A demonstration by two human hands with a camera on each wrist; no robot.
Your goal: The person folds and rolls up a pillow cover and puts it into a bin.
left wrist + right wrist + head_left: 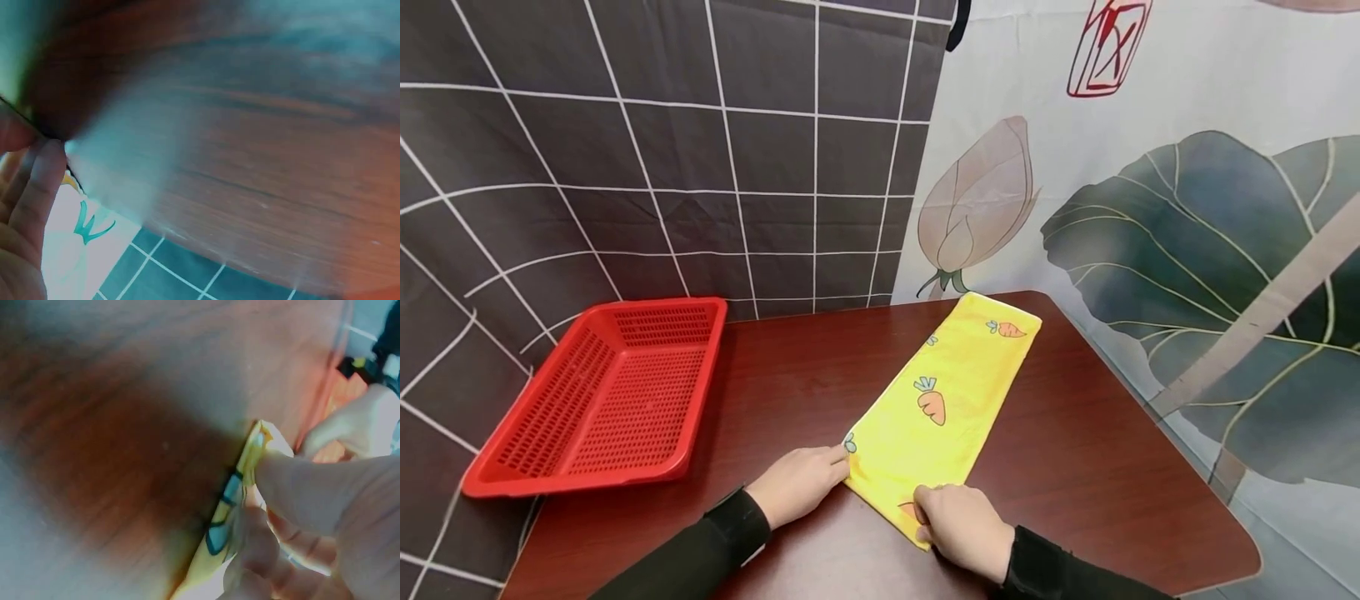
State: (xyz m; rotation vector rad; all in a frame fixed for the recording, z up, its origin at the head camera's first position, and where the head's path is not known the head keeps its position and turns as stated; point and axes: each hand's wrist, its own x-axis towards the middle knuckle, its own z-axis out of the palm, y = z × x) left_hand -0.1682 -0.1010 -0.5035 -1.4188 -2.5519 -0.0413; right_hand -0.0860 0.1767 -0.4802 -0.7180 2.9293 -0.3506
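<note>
A yellow cloth (940,400) with a carrot print lies folded into a long strip, slanting across the table from the near middle to the far right edge. At its near left corner my left hand (801,485) pinches the edge; in the left wrist view the thumb and fingertips (47,159) meet on it. My right hand (962,529) grips the near right corner with curled fingers. The right wrist view shows the thumb (300,481) and fingers pinching the cloth's edge (219,534), which is slightly lifted there.
A red plastic basket (707,367) with perforated walls stands at the table's left. Beneath everything is the dark red-brown wooden table (1090,467). Behind it hang a grey cloth with white grid lines (775,158) and a white one with a lotus print (1000,67).
</note>
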